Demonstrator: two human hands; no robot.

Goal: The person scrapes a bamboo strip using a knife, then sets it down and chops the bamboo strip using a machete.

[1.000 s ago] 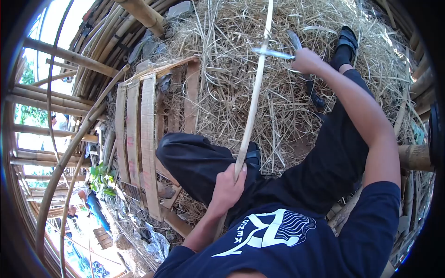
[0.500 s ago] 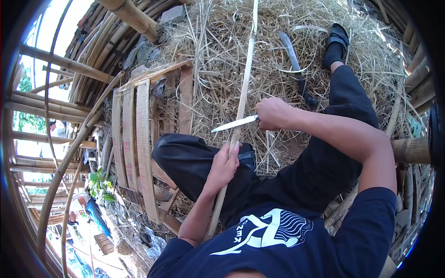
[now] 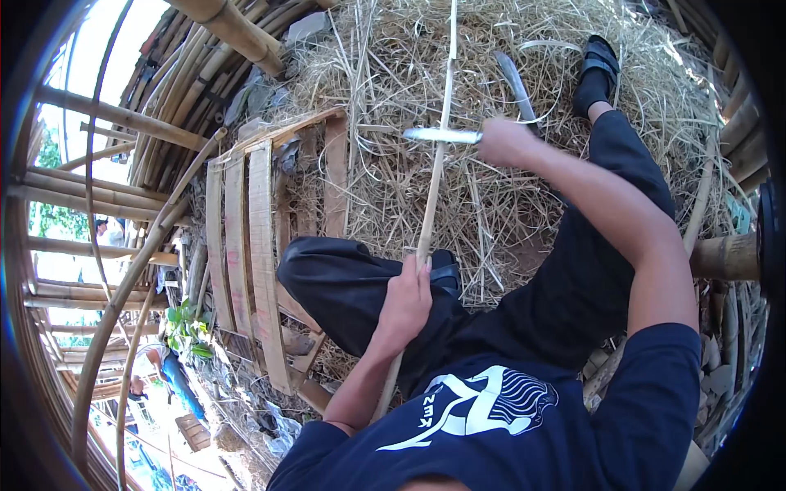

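Note:
Near my left knee, my left hand (image 3: 406, 301) is closed round a long pale bamboo strip (image 3: 434, 188), which runs from under my forearm up past the top edge. My right hand (image 3: 506, 144) is closed on a knife, farther up the strip. The knife blade (image 3: 443, 136) points left and lies across the strip, slightly blurred by motion. A second, larger blade (image 3: 515, 85) rests on the straw just beyond my right hand, its handle hidden behind my hand and forearm.
A wooden slatted pallet (image 3: 260, 237) lies to the left. Straw and shavings (image 3: 393, 90) cover the ground. Bamboo poles (image 3: 123, 119) form a frame at the left, and another pole (image 3: 727, 257) juts in at the right. A person (image 3: 155, 360) is outside at lower left.
My right hand first came down the strip towards my left hand with the knife, then moved back up and away. My left hand has kept its hold on the strip.

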